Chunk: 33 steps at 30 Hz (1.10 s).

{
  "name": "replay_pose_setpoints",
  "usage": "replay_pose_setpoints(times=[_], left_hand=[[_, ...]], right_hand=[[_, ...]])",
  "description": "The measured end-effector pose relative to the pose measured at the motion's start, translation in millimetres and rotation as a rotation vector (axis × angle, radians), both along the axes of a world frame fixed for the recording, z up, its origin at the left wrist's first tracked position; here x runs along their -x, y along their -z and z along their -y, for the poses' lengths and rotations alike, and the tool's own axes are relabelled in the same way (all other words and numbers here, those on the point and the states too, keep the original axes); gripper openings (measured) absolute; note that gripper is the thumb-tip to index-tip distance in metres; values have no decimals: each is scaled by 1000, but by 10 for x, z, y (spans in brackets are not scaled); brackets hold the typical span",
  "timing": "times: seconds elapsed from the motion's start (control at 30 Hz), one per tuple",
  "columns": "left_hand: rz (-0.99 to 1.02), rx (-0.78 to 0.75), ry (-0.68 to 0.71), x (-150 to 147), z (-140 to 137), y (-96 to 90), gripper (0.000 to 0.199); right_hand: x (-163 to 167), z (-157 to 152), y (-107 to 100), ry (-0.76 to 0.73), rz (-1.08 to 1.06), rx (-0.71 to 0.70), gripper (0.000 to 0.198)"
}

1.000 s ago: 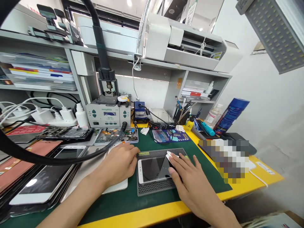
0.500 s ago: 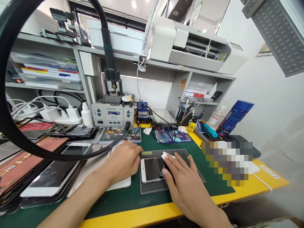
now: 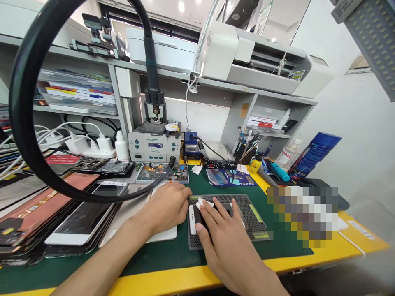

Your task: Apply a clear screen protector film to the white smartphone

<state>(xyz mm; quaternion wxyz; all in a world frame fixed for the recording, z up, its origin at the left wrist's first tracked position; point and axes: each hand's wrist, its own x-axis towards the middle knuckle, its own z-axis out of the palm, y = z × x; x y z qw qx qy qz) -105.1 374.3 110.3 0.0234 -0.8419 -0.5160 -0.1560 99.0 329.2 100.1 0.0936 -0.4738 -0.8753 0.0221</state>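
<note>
A white-framed phone [image 3: 191, 220] with a dark screen lies face up on a grey perforated mat [image 3: 256, 224]. My right hand [image 3: 224, 234] rests across the screen with its fingers spread flat, pressing a white wipe [image 3: 200, 202] that pokes out at the fingertips. Much of the phone is hidden under this hand. My left hand [image 3: 171, 207] is closed, its fingers curled at the mat's left edge beside the phone. What it grips, if anything, is hidden. Under the left wrist lies a pale flat device [image 3: 165, 234].
Stacked phones [image 3: 83, 218] and bare phone parts fill the left side. A thick black hose [image 3: 27, 164] loops in front, running from a grey rework station [image 3: 154, 149]. Behind the mat are a parts tray [image 3: 149, 177] and a pen holder [image 3: 243, 150]. A blurred patch covers the right.
My right hand has slid left across the phone screen with the wipe under its fingers. My left hand stays closed at the mat's edge. The whole view has shifted slightly.
</note>
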Motion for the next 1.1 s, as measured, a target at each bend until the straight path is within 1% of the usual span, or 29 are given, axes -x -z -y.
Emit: replay_pose_setpoints(times=[0.23,0.43,0.93,1.1], left_hand=[[6,3,0,4,-10,-15,34],[9,11,-18,30,7,-25,33],[10,-3,-13,51,-11,-12,34],[15,0,-14,54,-15,-7,35]], right_hand=[[141,12,-3,-65,-29,45,61],[204,15,-23,-92,-55,66,60],[119,163,-38,-143,-17,118,58],[92,223,-3,-160,-23,146,58]])
